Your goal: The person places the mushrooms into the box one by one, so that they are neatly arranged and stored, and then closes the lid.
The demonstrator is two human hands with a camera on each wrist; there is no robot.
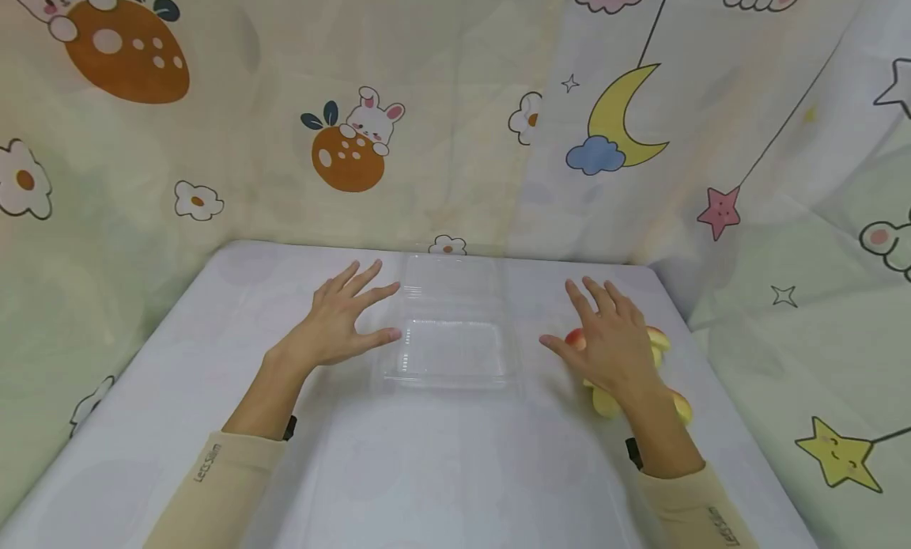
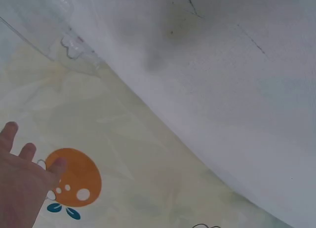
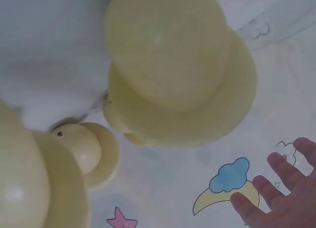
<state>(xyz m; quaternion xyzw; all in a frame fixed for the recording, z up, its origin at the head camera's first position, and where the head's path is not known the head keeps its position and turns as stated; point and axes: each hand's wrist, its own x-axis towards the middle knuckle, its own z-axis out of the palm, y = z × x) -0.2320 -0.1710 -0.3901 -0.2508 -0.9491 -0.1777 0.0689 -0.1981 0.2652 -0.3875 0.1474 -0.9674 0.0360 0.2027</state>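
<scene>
A clear plastic clamshell box [image 1: 448,381] lies in the middle of the white table, its hinged lid [image 1: 451,278] laid back on the far side. To the left of it my left hand [image 1: 338,319] hovers with fingers spread and nothing held. On the right my right hand [image 1: 608,347] is spread too, over several yellow mushroom-shaped pieces [image 1: 605,404], and partly hides them. One piece [image 1: 575,339] shows red beside the thumb. Seen large in the right wrist view, a yellow piece [image 3: 173,45] has a rounded body against a wider cap-like part.
The white table [image 1: 213,375] has its far edge close to a patterned cloth backdrop [image 1: 455,138]. More such cloth hangs along the left and right sides. Two further yellow pieces [image 3: 84,149] appear lower left in the right wrist view.
</scene>
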